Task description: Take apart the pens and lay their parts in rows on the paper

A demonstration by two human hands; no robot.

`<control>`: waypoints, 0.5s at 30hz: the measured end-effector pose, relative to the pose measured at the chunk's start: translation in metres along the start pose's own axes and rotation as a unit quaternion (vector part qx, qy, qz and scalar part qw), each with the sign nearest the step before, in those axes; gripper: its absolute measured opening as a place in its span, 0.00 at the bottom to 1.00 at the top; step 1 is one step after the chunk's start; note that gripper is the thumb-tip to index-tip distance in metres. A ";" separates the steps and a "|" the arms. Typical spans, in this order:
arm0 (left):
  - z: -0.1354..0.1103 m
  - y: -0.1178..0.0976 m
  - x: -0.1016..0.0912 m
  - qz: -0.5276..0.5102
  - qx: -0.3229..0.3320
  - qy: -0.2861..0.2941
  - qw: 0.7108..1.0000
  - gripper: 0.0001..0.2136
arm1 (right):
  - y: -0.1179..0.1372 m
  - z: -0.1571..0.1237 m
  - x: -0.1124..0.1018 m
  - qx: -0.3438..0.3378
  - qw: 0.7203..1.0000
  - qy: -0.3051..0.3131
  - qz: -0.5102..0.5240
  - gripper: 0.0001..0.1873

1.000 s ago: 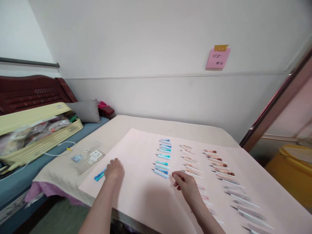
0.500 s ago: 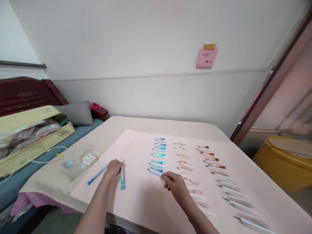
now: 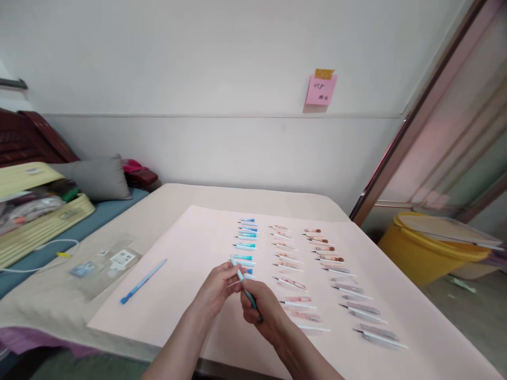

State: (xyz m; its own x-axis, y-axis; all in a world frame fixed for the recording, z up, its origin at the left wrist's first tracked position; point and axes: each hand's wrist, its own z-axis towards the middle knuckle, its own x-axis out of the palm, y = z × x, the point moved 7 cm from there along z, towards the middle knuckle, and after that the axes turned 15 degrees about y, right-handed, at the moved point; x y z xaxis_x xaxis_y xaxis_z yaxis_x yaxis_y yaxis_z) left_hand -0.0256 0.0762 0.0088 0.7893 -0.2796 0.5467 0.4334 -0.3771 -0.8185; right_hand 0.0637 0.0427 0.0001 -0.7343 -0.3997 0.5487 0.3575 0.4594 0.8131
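Both of my hands meet over the pink sheet (image 3: 190, 295) and hold one teal pen (image 3: 244, 284). My right hand (image 3: 263, 311) is wrapped round its lower part. My left hand (image 3: 217, 287) pinches its upper end. Just beyond them lies a column of blue pens (image 3: 246, 244), with a column of pink pens (image 3: 291, 264) and a column of brown and grey pens (image 3: 343, 279) to the right. A single blue pen (image 3: 143, 281) lies alone on the sheet at the left.
The sheet covers a beige table (image 3: 253, 196) against a white wall. A clear packet (image 3: 105, 264) lies at the table's left. A bed with a yellow case (image 3: 43, 221) and a grey pillow (image 3: 97, 177) stands left. A yellow bin (image 3: 428, 253) stands right.
My left hand has lifted one teal pen from the left of the sheet and brought it to the middle, where my right hand now grips it too. One blue pen stayed behind.
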 end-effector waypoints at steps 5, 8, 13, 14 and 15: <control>0.001 0.002 -0.003 -0.041 0.031 -0.016 0.999 0.12 | 0.004 -0.002 0.001 -0.001 0.999 -0.009 -0.035 0.07; 0.000 0.003 -0.008 -0.015 0.037 -0.042 0.998 0.10 | 0.007 -0.002 0.000 -0.007 0.992 -0.034 -0.123 0.07; -0.004 0.002 -0.007 -0.009 0.034 -0.055 0.998 0.10 | 0.006 0.000 -0.004 0.002 0.978 -0.063 -0.197 0.08; -0.004 0.001 -0.003 -0.023 0.032 -0.040 0.998 0.10 | 0.007 -0.001 -0.004 0.001 0.978 -0.062 -0.199 0.08; -0.004 0.000 0.000 -0.039 0.030 -0.022 0.999 0.11 | 0.008 -0.001 -0.004 0.000 0.978 -0.059 -0.200 0.08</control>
State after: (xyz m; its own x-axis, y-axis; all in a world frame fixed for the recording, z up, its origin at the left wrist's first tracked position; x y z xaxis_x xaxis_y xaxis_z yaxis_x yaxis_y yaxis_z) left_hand -0.0271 0.0721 0.0097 0.7698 -0.2121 0.6020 0.5185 -0.3423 -0.7836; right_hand 0.0704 0.0475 0.0044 -0.8767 -0.4532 0.1614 0.0290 0.2851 0.9581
